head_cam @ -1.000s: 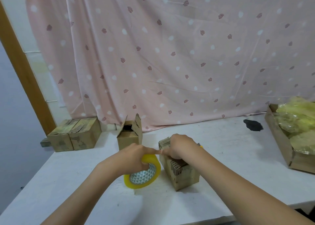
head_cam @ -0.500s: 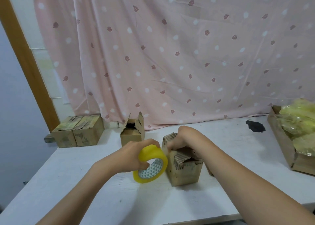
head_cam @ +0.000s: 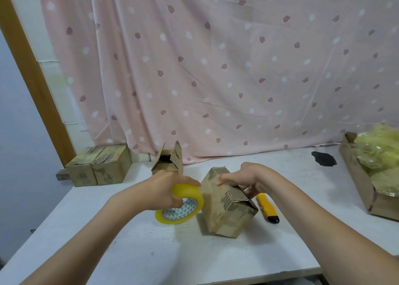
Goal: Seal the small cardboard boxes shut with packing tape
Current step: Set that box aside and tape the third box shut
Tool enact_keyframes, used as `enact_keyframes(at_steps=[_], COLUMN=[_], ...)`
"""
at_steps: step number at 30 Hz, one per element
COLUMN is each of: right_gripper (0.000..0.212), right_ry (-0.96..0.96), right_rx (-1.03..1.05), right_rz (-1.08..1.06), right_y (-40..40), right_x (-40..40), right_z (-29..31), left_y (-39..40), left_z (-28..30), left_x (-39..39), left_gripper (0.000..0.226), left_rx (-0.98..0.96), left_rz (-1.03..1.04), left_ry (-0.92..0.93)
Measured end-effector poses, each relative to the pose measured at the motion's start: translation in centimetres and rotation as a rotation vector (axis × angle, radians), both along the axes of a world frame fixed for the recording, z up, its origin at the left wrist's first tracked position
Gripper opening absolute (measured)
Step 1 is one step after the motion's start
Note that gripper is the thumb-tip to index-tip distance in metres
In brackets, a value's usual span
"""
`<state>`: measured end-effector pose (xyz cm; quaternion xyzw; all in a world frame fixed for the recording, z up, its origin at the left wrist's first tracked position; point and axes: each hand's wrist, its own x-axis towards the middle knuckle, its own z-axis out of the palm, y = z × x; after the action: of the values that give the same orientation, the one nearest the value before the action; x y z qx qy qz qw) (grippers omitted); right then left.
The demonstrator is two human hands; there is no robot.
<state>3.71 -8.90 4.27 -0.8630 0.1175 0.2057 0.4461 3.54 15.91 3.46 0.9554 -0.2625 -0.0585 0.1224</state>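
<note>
A small cardboard box (head_cam: 224, 211) is tipped up on its near right edge on the white table (head_cam: 129, 252), its closed flaps turned to the right. My right hand (head_cam: 241, 178) grips its top from behind, fingers curled over the upper edge. My left hand (head_cam: 166, 187) holds a yellow roll of packing tape (head_cam: 181, 205), which touches the box's left face. A second small box (head_cam: 169, 164) stands behind with its flaps open. Two closed small boxes (head_cam: 99, 166) sit side by side at the far left.
A yellow utility knife (head_cam: 267, 208) lies on the table just right of the tipped box. A large cardboard tray (head_cam: 362, 181) of yellow-green plastic bags stands at the right edge. A black patch (head_cam: 323, 158) marks the table at the back right. A pink curtain hangs behind.
The box has been tilted up and to the right under my right hand, and the utility knife behind it has come into view. My left hand has raised the tape roll against the box's side.
</note>
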Motion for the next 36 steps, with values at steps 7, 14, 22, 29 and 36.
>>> enact_keyframes(at_steps=[7,14,22,29,36], right_gripper=[0.050,0.048,0.076,0.024,0.037], right_ry=[-0.037,0.022,-0.042,-0.343,-0.237], right_rx=[0.065,0.185,-0.009,-0.463,-0.529], right_rz=[-0.070,-0.068,-0.050,-0.082,0.011], right_y=[-0.6,-1.2,-2.2,-0.3,0.8], right_x=[-0.1,-0.4,-0.4,-0.7,-1.1], right_z=[-0.9,-2.3,-1.4,-1.5,-1.2], left_y=[-0.3,-1.0,-3.3,-6.1,-8.0], left_z=[1.1,1.4,1.6,1.4,0.5], left_x=[-0.6,-0.7,-0.5,-0.7,-0.9], left_gripper=[0.077,0.079,0.078,0.082,0.081], left_rx=[0.155,0.241,0.384,0.491,0.570], left_rz=[-0.025,-0.054,-0.073,-0.111,-0.149], left_ry=[0.032,0.050,-0.053,-0.198,-0.254])
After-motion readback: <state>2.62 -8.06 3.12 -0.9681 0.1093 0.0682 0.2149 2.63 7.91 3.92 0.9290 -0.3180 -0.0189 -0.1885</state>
